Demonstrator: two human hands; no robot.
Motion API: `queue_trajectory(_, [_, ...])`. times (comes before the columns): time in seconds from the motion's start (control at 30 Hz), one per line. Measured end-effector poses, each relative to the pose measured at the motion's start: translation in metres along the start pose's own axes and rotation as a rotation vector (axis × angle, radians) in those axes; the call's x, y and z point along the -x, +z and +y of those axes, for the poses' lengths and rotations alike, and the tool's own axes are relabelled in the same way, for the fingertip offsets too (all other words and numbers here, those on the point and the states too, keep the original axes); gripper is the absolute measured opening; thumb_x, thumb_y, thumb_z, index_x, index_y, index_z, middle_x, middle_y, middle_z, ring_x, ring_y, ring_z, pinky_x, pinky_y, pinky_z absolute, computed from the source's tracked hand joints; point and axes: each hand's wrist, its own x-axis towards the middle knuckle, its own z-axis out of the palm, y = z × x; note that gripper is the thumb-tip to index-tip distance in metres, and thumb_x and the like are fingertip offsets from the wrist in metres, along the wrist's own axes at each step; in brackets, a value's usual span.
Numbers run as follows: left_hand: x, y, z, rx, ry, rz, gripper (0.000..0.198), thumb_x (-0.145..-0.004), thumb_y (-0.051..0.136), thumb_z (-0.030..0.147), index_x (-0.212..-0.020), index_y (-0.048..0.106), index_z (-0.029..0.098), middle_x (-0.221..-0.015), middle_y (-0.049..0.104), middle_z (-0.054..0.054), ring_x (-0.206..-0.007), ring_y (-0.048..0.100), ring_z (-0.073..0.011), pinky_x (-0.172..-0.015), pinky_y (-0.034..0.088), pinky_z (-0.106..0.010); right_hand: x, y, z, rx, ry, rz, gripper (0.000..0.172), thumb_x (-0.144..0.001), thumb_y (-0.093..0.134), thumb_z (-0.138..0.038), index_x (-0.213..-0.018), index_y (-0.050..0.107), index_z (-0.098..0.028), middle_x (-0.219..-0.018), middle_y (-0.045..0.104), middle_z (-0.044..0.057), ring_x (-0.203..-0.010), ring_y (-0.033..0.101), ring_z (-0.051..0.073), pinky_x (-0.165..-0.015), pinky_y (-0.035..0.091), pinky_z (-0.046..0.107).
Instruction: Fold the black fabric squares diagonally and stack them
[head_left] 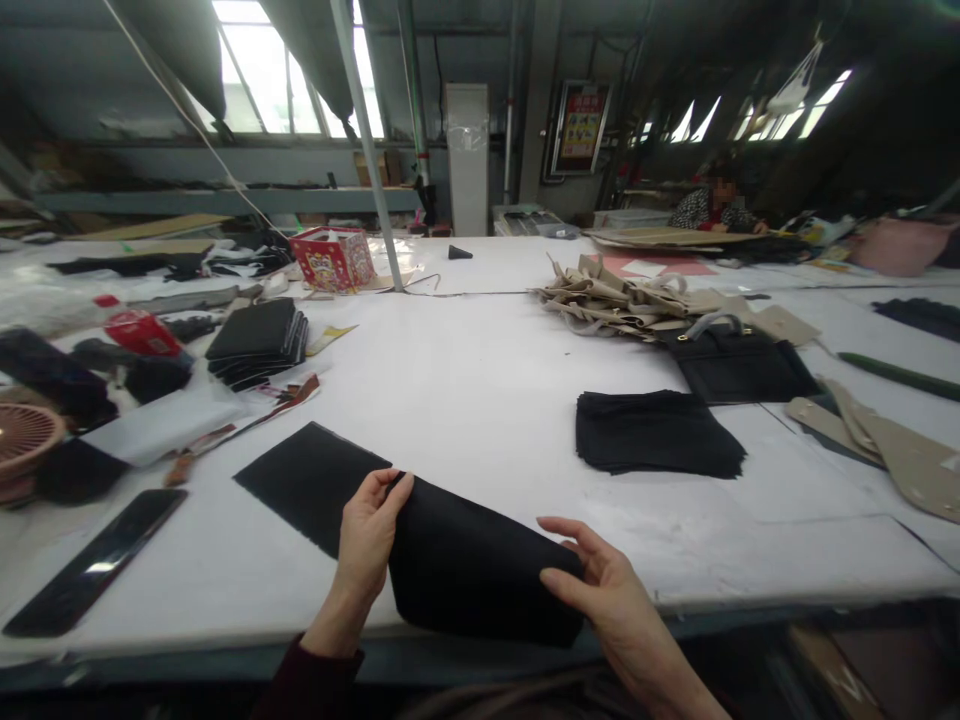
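Observation:
A black rectangular fabric piece [480,570] is held up at the table's front edge, tilted toward me. My left hand [371,520] pinches its upper left corner between thumb and fingers. At the right end my right hand [600,575] grips the same piece, thumb on the near face and the index finger stretched above the edge; its other fingers are partly hidden behind. Another flat black piece [307,485] lies on the white table behind my left hand. To the right rests a stack of black fabric pieces [660,435].
On the right are a heap of beige pieces [615,300], a black bag part with a handle [742,365] and beige cut-outs [907,450]. Leftward lie a phone [97,565], a folded black stack [259,340] and a red box [334,260]. A person [716,208] sits far right.

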Motion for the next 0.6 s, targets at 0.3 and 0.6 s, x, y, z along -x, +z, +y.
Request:
queue_trajectory(0.3, [0.007,0.0,0.003,-0.003,-0.067,0.015,0.049,-0.059,0.086,0.046,-0.09,0.063,0.017,-0.076,0.065,0.002,-0.059,0.057,-0.0102,-0.055,0.047,-0.019,0.003,0.001,0.0,0.074,-0.091,0.077,0.061,-0.069,0.081,-0.04,-0.123,0.059,-0.022,-0.079,0.064,0.0,-0.079,0.063,0.02,-0.072,0.049,0.03])
queue_trajectory(0.6, [0.015,0.001,0.001,0.021,-0.038,-0.04,0.037,-0.075,0.073,0.05,-0.087,0.062,0.016,-0.071,0.059,0.002,-0.061,0.053,-0.0096,-0.057,0.043,-0.018,0.005,-0.004,0.009,0.076,-0.07,0.204,0.064,-0.064,0.082,-0.047,-0.118,0.059,-0.022,-0.082,0.069,0.003,-0.077,0.067,0.022,-0.072,0.052,0.031])
